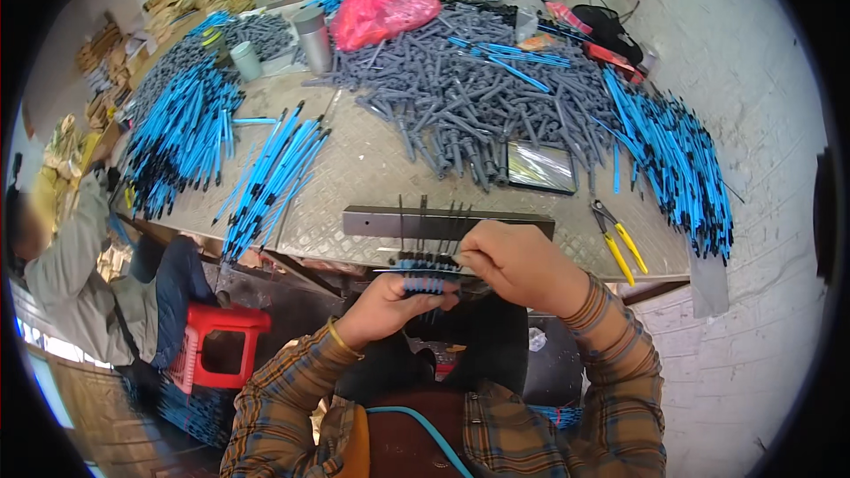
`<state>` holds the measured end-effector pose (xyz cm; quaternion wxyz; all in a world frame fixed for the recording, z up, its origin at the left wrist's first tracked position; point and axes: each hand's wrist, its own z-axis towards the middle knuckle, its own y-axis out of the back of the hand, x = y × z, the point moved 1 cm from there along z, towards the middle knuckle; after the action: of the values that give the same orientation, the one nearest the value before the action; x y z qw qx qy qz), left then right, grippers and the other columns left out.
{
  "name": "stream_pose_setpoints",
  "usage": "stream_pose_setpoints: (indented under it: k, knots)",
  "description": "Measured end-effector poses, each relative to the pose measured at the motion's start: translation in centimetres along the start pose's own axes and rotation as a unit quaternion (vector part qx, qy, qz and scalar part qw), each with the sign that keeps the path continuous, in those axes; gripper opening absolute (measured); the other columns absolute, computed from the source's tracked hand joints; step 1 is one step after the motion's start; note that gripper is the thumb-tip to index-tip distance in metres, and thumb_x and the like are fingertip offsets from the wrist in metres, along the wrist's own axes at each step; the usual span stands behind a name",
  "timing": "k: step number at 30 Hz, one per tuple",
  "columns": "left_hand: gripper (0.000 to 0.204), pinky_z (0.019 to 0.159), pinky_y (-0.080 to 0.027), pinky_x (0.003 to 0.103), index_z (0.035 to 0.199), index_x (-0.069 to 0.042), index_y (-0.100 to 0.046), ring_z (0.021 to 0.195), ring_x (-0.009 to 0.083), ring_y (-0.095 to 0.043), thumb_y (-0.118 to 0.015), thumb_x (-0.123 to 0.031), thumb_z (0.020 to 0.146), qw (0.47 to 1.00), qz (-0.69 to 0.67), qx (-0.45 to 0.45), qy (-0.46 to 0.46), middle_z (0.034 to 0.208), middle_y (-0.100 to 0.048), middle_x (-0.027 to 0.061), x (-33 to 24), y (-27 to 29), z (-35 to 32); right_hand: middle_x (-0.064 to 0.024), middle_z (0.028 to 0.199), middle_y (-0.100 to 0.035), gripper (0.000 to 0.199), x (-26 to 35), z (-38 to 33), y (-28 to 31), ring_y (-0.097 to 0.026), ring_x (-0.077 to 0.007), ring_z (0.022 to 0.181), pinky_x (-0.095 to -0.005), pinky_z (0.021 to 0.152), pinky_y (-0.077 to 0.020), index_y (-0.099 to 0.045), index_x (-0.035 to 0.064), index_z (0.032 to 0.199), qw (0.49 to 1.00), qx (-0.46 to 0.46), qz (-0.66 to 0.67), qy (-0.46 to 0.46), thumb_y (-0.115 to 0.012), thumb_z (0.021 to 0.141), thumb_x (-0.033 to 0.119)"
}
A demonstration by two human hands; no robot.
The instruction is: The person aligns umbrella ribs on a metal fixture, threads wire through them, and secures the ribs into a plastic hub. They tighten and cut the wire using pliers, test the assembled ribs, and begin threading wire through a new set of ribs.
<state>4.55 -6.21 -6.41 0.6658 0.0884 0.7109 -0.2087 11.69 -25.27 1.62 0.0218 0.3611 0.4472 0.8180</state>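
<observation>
Just in front of the table's near edge, my left hand (382,308) is wrapped round a small bundle of blue tubes (425,284) with black ends. Several thin dark rods (422,217) stand up out of the bundle. At its right side my right hand (518,267) is closed in a pinch by the black ends; what its fingertips hold is too small to make out. Behind both hands a dark metal bar (370,223) lies along the table edge, partly covered by the rods and my right hand.
A big heap of grey plastic parts (460,88) fills the table's middle. Blue tubes lie in piles at left (177,128) and right (677,164). Yellow-handled pliers (617,243) and a phone-like dark slab (541,166) lie at right. A person (84,274) sits at left by a red stool (226,327).
</observation>
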Motion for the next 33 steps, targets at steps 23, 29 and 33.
stream_pose_setpoints:
  k: [23,29,33]
  knots:
    - [0.021,0.089,-0.044,0.029,0.107,0.0,-0.061,0.1,0.0156,-0.058,-0.055,-0.003,0.087,1.0,-0.026,0.003,0.0,0.104,-0.064,0.007,0.2,0.9,1.1,-0.0177,0.084,-0.058,0.013,-19.2,0.4,4.0,-0.058,-0.0366,0.079,-0.046,0.068,-0.0459,-0.054,0.0036,0.084,0.939,-0.062,-0.286,-0.182,-0.055,0.082,0.017]
    - [0.02,0.088,-0.044,0.029,0.106,0.001,-0.061,0.099,0.0161,-0.059,-0.055,-0.004,0.087,1.0,-0.014,-0.012,0.002,0.103,-0.064,0.0077,0.1,0.7,1.0,-0.0178,0.082,-0.056,0.012,-18.2,0.0,4.4,-0.057,-0.0362,0.079,-0.0445,0.069,-0.0455,-0.052,0.0037,0.086,0.946,-0.062,-0.266,-0.173,-0.051,0.084,0.015]
    - [0.02,0.088,-0.045,0.03,0.106,0.001,-0.061,0.099,0.0162,-0.059,-0.056,-0.004,0.087,1.0,-0.01,-0.01,-0.001,0.103,-0.064,0.0081,0.0,0.6,1.4,-0.0164,0.078,-0.054,0.008,-18.0,-0.4,4.3,-0.054,-0.0369,0.076,-0.0431,0.067,-0.0439,-0.052,0.0042,0.083,0.947,-0.105,-0.261,-0.157,-0.055,0.082,0.012]
